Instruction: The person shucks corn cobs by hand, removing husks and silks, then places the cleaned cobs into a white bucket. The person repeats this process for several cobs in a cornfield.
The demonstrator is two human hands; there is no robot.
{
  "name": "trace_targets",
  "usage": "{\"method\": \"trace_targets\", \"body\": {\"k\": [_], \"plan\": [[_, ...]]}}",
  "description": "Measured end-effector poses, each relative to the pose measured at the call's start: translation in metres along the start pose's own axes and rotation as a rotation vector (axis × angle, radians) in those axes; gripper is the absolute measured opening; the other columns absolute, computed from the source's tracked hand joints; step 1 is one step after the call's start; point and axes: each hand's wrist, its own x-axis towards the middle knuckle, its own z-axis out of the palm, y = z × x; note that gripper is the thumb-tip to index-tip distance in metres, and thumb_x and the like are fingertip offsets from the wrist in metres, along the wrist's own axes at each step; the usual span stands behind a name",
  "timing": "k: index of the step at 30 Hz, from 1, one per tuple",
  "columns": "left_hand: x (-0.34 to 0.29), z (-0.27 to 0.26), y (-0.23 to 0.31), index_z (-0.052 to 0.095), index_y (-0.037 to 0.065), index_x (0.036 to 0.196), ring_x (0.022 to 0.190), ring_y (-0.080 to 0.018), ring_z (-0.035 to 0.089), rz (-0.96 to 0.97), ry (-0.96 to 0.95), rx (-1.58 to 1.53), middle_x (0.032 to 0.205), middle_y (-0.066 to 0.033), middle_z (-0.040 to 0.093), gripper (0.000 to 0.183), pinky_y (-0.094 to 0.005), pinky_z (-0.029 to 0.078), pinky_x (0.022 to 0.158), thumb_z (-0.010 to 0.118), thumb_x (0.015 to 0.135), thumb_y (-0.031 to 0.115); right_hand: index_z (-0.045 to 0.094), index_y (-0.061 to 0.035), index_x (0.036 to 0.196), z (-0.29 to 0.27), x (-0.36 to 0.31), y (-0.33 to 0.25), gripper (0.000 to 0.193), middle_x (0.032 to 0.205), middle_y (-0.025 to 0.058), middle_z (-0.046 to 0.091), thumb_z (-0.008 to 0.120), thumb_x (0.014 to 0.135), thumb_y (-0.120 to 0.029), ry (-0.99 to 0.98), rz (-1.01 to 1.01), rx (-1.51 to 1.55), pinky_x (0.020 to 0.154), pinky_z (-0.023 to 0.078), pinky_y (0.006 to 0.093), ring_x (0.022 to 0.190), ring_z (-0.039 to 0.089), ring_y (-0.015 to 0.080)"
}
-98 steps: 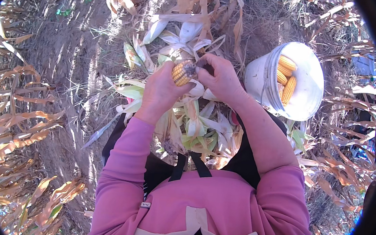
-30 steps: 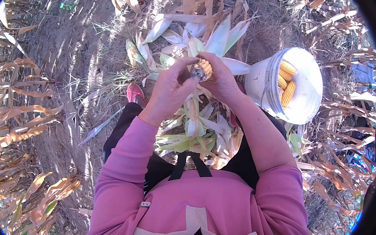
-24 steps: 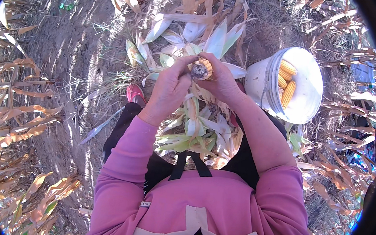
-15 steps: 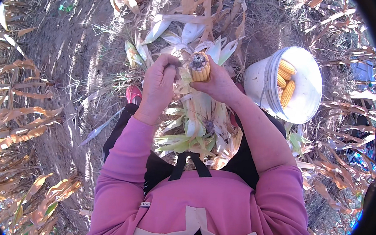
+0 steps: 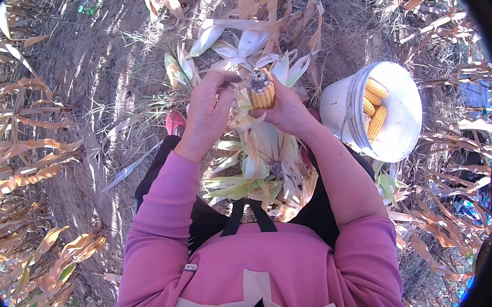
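Note:
A husked corn cob (image 5: pixel 262 98) with yellow kernels is gripped in my right hand (image 5: pixel 289 112). Its near-facing end is darkened, with greyish, damaged-looking kernels. Just left of that end, apart from it, is my left hand (image 5: pixel 210 109). Its fingers are curled and drawn together towards the thumb; whatever they may pinch is too small to make out. Under both hands lies a heap of pale husks (image 5: pixel 261 149), some with green edges.
To the right, a white bucket (image 5: pixel 335 106) tilts over with several yellow cobs (image 5: pixel 377 123) inside. An ear in its husk (image 5: pixel 175 70) lies beyond my left hand. Dry corn stalks and leaves (image 5: pixel 20 163) border both sides of the bare soil.
The forefinger of my left hand has shifted slightly towards the cob's damaged end. My right hand keeps the cob in almost the same place.

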Motion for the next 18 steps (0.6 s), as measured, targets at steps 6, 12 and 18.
{"method": "trace_targets", "body": {"k": [6,12,18], "plan": [[-0.001,0.003,0.012,0.064,-0.003,0.102,0.083,-0.0153,0.064,0.062,-0.005,0.151,0.091,-0.0100,0.068,0.019,-0.0289,0.050,0.077,0.066,0.086,0.007,0.042,-0.0064,0.134,-0.002,0.000,-0.008,0.071,0.115,0.0113,0.062,0.081,0.074,-0.014,-0.068,0.083,-0.029,0.094,0.047,0.0359,0.107,0.060,0.0217],[-0.003,0.004,0.020,0.063,-0.004,0.097,0.080,-0.0131,0.063,-0.007,-0.015,0.249,0.087,-0.0090,0.069,0.014,-0.0283,0.051,0.077,0.065,0.085,0.003,0.046,-0.0063,0.127,-0.002,-0.003,-0.014,0.063,0.106,0.0171,0.064,0.078,0.073,-0.015,-0.040,0.021,-0.101,0.088,0.049,0.0399,0.100,0.063,0.0328],[-0.005,0.006,0.019,0.063,-0.002,0.095,0.072,-0.0195,0.066,-0.038,0.000,0.351,0.081,-0.0133,0.068,0.014,-0.0323,0.052,0.070,0.063,0.084,0.008,0.049,-0.0048,0.121,0.002,-0.002,-0.006,0.056,0.101,0.0176,0.063,0.075,0.072,-0.012,0.088,-0.099,-0.237,0.087,0.049,0.0420,0.100,0.062,0.0363]]}}
